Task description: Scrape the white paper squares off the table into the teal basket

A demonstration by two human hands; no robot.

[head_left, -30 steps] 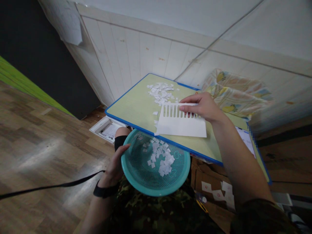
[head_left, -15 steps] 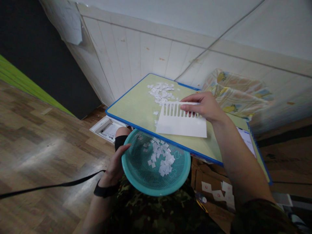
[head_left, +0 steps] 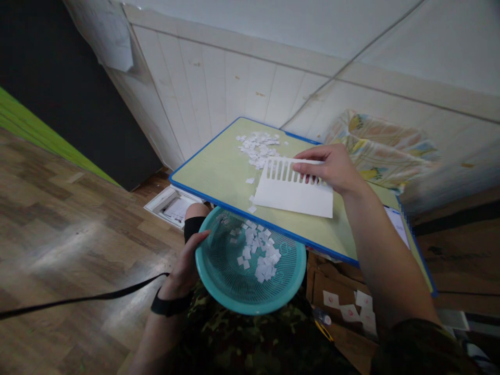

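My right hand (head_left: 326, 165) pinches the slotted upper edge of a flat white card (head_left: 295, 198) with a row of cut-outs, held above the yellow-green board (head_left: 207, 172). Behind and left of the card lies a heap of small white paper pieces (head_left: 258, 146), with a few loose bits nearer the board's blue front edge. My left hand (head_left: 191, 260) grips the left rim of a turquoise plastic basket (head_left: 222, 286), partly beneath the board's edge. More white paper squares (head_left: 261, 255) lie inside that basket.
A fabric-lined bin (head_left: 383, 151) stands against the wall behind the board. At the board's right end lies a phone-like object (head_left: 396, 224). An open white box (head_left: 170, 205) is on the floor at left. White cards (head_left: 351, 312) lie on cardboard at lower right.
My right hand has shifted the white card slightly back and to the right, showing more loose paper bits by its left edge. My left hand and the basket stay nearly the same.
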